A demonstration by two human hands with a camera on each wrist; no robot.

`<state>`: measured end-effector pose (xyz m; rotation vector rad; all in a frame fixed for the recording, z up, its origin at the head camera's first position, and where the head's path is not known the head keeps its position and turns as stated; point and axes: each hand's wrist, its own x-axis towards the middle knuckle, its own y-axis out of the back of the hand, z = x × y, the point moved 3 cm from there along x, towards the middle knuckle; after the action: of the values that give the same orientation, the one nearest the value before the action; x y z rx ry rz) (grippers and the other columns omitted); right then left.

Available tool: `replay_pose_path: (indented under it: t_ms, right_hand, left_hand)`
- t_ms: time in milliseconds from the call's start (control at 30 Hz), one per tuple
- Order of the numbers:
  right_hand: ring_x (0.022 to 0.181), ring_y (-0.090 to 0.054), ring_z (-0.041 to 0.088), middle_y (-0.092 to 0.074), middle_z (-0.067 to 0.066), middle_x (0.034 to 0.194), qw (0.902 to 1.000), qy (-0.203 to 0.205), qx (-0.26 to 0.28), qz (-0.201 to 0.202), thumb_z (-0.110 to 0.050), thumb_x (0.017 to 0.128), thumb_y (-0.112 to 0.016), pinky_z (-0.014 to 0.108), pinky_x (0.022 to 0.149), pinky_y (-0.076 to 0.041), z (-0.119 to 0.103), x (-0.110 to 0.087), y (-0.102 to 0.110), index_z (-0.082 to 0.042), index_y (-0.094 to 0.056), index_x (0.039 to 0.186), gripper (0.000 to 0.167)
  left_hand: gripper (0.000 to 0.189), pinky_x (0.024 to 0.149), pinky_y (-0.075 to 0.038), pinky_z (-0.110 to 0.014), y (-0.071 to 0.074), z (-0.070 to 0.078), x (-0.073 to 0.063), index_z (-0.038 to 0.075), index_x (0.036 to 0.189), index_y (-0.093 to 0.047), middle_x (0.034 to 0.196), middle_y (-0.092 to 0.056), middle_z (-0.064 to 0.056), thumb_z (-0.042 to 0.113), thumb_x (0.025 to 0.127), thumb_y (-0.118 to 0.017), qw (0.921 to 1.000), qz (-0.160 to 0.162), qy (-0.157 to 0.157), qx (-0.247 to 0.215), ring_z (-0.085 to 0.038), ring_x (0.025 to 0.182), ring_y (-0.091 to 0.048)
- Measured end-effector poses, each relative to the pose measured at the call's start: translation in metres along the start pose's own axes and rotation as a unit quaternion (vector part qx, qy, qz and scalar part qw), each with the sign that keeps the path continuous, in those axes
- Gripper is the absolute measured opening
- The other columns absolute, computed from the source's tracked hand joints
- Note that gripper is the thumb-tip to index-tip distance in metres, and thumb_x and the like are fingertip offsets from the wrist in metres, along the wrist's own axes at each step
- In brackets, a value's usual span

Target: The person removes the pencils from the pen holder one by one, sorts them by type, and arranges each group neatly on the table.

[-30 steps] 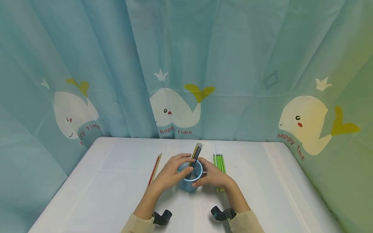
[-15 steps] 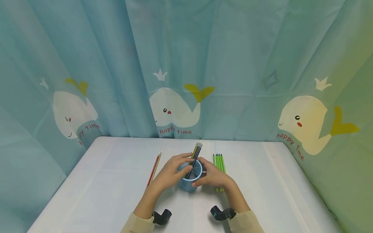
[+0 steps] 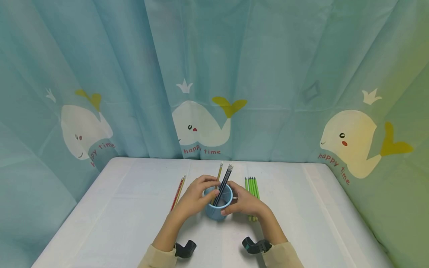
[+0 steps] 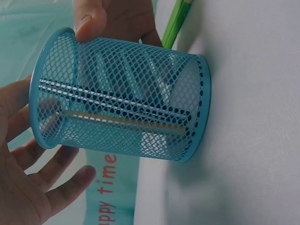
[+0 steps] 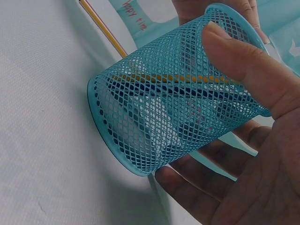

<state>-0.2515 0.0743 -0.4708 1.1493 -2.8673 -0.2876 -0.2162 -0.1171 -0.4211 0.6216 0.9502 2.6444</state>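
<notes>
A light blue mesh pencil cup (image 3: pixel 216 214) stands upright on the white table. My right hand (image 3: pixel 247 200) grips it from the right, with the thumb (image 5: pixel 234 56) on the near wall and the other fingers round the far side. Over the left of the rim, my left hand (image 3: pixel 197 194) pinches a yellow pencil (image 3: pixel 219 171) between thumb and index finger, its lower end inside the cup. Several dark pencils (image 3: pixel 227 178) lean in the cup, eraser ends up. Through the mesh in the left wrist view, the yellow pencil (image 4: pixel 131 121) runs beside the dark ones.
Several green pencils (image 3: pixel 253 188) lie side by side right of the cup, partly behind the right hand. To the left, a red pencil (image 3: pixel 176 195) and a yellowish pencil (image 3: pixel 181 188) lie together. A blue curtain (image 3: pixel 278 123) with whale prints hangs behind the table.
The yellow pencil's top has swung left, apart from the dark pencils it stood against. My left fingers have shifted slightly with it. The right hand and the cup stay in place.
</notes>
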Motion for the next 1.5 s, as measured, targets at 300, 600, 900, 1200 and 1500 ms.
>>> replay_pose_path:
  t_ms: [300, 600, 900, 1200, 1500]
  right_hand:
    - [0.116, -0.062, 0.03, -0.06, 0.01, 0.131, 1.0, -0.003, -0.006, 0.0, -0.014, 0.074, -0.087, 0.037, 0.093, -0.055, 0.001, 0.0, -0.001, -0.011, -0.046, 0.138, 0.075]
    - [0.12, -0.058, 0.03, -0.059, 0.012, 0.132, 0.9999, -0.005, -0.014, 0.005, -0.015, 0.073, -0.087, 0.04, 0.097, -0.053, 0.0, 0.001, 0.001, -0.007, -0.043, 0.141, 0.081]
    - [0.121, -0.056, 0.03, -0.06, 0.01, 0.128, 0.9996, -0.004, -0.027, 0.011, -0.017, 0.072, -0.088, 0.043, 0.099, -0.052, -0.001, 0.0, 0.001, -0.006, -0.045, 0.14, 0.081]
    - [0.123, -0.056, 0.029, -0.061, 0.01, 0.129, 0.9997, 0.001, -0.021, 0.011, -0.014, 0.072, -0.088, 0.045, 0.101, -0.051, -0.001, 0.001, 0.0, -0.008, -0.047, 0.138, 0.078]
    - [0.123, -0.056, 0.028, -0.061, 0.01, 0.13, 0.9997, 0.003, -0.024, 0.008, -0.015, 0.073, -0.088, 0.045, 0.101, -0.051, 0.001, 0.001, 0.001, -0.01, -0.047, 0.137, 0.076]
  left_hand:
    - [0.041, 0.111, -0.04, -0.057, -0.002, -0.001, -0.002, 0.007, 0.131, -0.065, 0.146, -0.053, -0.011, 0.033, 0.1, -0.06, 0.9991, -0.034, 0.011, 0.025, -0.035, 0.136, -0.047]
    - [0.032, 0.105, -0.049, -0.046, 0.013, 0.007, -0.002, 0.01, 0.124, -0.069, 0.133, -0.062, -0.003, 0.023, 0.095, -0.069, 0.9991, 0.037, -0.003, 0.02, -0.023, 0.128, -0.056]
    - [0.031, 0.094, -0.056, -0.042, 0.03, 0.017, -0.006, 0.015, 0.126, -0.067, 0.134, -0.062, 0.003, 0.019, 0.096, -0.068, 0.9967, 0.08, -0.015, -0.003, -0.018, 0.128, -0.056]
    - [0.028, 0.093, -0.057, -0.036, 0.046, 0.022, -0.009, 0.015, 0.125, -0.066, 0.131, -0.062, 0.003, 0.018, 0.097, -0.066, 0.9916, 0.121, -0.032, -0.031, -0.014, 0.118, -0.062]
    - [0.028, 0.092, -0.057, -0.036, 0.06, 0.032, -0.014, 0.015, 0.124, -0.066, 0.132, -0.062, 0.003, 0.017, 0.096, -0.068, 0.9866, 0.144, -0.054, -0.054, -0.015, 0.114, -0.065]
